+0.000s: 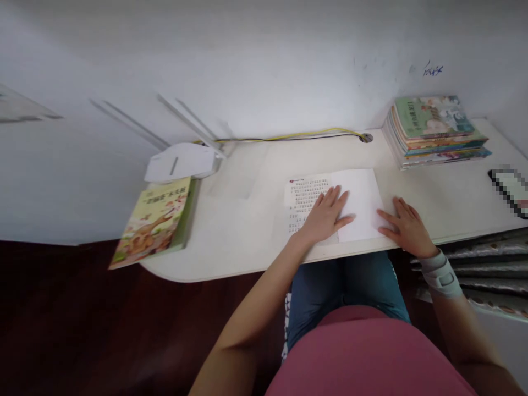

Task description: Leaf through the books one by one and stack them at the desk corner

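An open book point(358, 190) lies near the front edge of the white desk, its left page printed with text and its right page blank white. My left hand point(328, 214) rests flat across the middle of it, fingers spread, covering part of the printed page. At the book's right side is my right hand point(404, 225), fingers apart, with the fingertips at the edge of the blank page. Nothing is gripped in either hand. A grey band circles my right wrist.
Books are piled in a stack point(437, 132) at the back right, and a phone-like pixelated object point(511, 190) lies at the far right. On the left stand a white router point(181, 162) with antennas and a thick yellow-green book point(154, 220) overhanging the desk edge point(177, 275). Cables point(289, 136) run along the wall.
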### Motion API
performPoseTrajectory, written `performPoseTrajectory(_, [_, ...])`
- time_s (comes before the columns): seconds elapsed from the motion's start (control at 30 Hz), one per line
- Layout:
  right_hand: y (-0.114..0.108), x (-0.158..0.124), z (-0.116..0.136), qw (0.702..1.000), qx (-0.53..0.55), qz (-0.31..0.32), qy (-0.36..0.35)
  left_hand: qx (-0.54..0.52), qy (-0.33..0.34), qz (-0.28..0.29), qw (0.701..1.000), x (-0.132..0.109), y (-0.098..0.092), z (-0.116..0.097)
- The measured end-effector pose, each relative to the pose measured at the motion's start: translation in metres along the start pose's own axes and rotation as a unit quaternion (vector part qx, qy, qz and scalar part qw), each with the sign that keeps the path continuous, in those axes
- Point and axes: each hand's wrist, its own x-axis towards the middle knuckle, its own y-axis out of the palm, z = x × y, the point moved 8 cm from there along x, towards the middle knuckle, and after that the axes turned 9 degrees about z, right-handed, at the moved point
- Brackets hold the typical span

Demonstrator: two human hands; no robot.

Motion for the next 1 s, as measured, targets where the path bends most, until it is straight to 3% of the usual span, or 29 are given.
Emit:
performPoseTrajectory(0.17, [0.003,0.000,-0.003,1.000,-0.004,-0.008,-0.008,-0.045,-0.094,-0.132,0.986,-0.041,-0.003,0.072])
performPoseTrajectory(0.27, [0.001,0.000,-0.003,1.000,0.006,-0.008,-0.002,-0.058,-0.124,-0.165,0.977,-0.069,0.002,0.094])
performPoseTrajectory(0.4, [-0.014,-0.004,0.017,0.999,0.004,-0.025,0.031,-0.054,-0.145,-0.159,0.975,-0.093,0.010,0.098])
performPoseTrajectory(0.53, [-0.026,0.005,0.076,0.999,-0.021,-0.042,-0.001,-0.038,-0.158,-0.163,0.973,-0.099,0.010,0.094])
performPoseTrajectory(0.67, [-0.016,0.035,0.123,0.998,0.020,0.006,-0.053,-0.021,-0.157,-0.168,0.973,-0.098,0.009,0.093])
performPoseTrajectory(0.8, [-0.004,0.059,0.132,0.996,0.040,0.068,-0.037,-0.015,-0.157,-0.171,0.973,-0.099,0.009,0.095])
performPoseTrajectory(1.0, [0.000,0.060,0.132,0.991,0.057,0.102,-0.059,-0.015,-0.157,-0.167,0.973,-0.100,0.010,0.095])
